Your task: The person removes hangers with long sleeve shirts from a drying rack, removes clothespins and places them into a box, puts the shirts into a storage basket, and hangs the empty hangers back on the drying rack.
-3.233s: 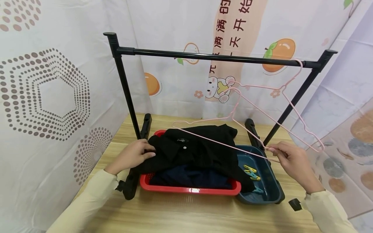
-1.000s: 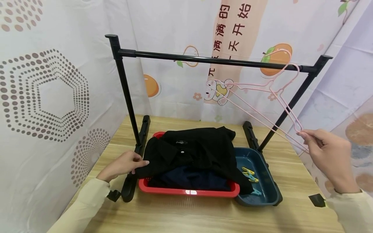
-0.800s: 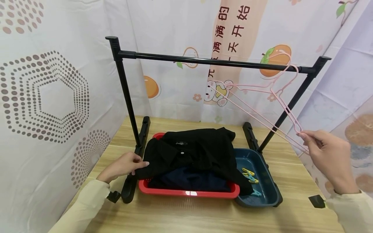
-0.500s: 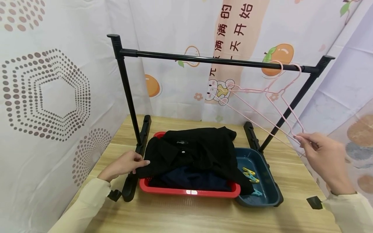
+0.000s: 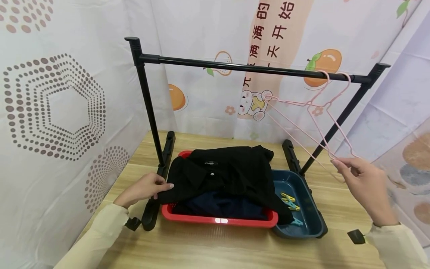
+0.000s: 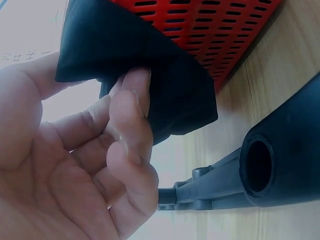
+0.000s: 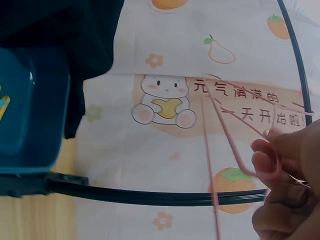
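A pink wire clothes hanger (image 5: 328,78) is hooked over the black rail (image 5: 235,67), and my right hand (image 5: 362,186) pinches its near lower corner. In the right wrist view, the hanger's bent end (image 7: 232,145) lies between the thumb and fingers. Just right of it, a second pink hanger (image 5: 349,80) hangs on the same rail. My left hand (image 5: 144,188) pinches the left edge of a black button shirt (image 5: 242,168) spread over the red basket (image 5: 220,220). The left wrist view shows the shirt's fabric (image 6: 115,45) hanging over thumb and fingers.
Dark navy cloth (image 5: 225,205) lies under the shirt in the basket. Beside it, a blue tray (image 5: 315,220) contains several yellow and turquoise clothespins (image 5: 290,201). The rack's black posts (image 5: 147,108) flank them on the wooden table (image 5: 218,250). A printed curtain (image 5: 201,22) stands behind.
The front hanger was held below and in front of the rail; it now hooks over it. My right hand rose rightward, then came back left and slightly down. My left hand stays at the shirt.
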Demonstrator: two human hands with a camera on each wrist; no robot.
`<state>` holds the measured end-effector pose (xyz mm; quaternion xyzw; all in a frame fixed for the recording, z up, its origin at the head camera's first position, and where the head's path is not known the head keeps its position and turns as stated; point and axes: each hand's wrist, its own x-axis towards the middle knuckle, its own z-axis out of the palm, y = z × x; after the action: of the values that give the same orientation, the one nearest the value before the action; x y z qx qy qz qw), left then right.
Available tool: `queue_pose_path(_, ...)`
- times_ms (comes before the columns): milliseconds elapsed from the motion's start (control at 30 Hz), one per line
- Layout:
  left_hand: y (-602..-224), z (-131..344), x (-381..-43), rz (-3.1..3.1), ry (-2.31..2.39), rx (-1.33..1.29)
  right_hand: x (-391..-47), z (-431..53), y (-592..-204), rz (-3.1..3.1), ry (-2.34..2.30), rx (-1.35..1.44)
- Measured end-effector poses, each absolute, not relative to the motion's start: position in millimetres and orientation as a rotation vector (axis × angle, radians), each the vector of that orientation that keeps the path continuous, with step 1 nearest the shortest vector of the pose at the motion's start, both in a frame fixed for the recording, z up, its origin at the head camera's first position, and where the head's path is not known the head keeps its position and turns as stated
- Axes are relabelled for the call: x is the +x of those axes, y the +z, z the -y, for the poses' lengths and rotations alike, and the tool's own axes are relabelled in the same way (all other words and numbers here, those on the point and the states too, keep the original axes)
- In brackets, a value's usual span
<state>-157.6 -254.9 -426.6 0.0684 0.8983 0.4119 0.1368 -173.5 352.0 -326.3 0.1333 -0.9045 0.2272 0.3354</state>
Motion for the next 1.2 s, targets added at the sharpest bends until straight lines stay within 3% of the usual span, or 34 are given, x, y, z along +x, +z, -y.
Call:
queue_pose_path(367,-429.1,262.4,-156.6,-2.661,1.171,0.155,-174.2,-343.7,-368.9,2.606,0.737,0.31)
queue_pose_path(667,-432.8,265.4,-158.9,-2.567,1.17,0.108,-177.0,-315.1,-409.1,2.997,0.81,0.493)
queue_pose_path(1200,-428.7,262.9,-162.5,-2.566,1.266,0.187,-182.3,-254.1,-427.6,3.168,1.145,0.469)
